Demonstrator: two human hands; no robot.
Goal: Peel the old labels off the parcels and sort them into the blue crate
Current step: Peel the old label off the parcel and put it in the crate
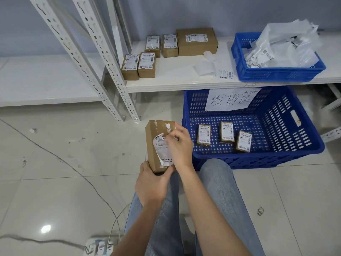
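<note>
I hold a brown cardboard parcel (154,145) upright above my knees. My left hand (150,183) grips its bottom end. My right hand (180,145) pinches the torn white label (162,150) on the parcel's front, which is partly peeled, with white scraps left near the top. To the right on the floor stands the big blue crate (276,156) with a handwritten paper sign; three small labelled parcels (226,131) lie on its bottom. Several more labelled parcels (138,66) and a bigger box (196,41) sit on the white shelf (175,84).
A smaller blue crate (276,73) full of white plastic bags stands on the shelf at the right. Loose label backings (204,68) lie beside it. White perforated rack posts (110,80) rise at left. A cable and power strip (99,247) lie on the tiled floor.
</note>
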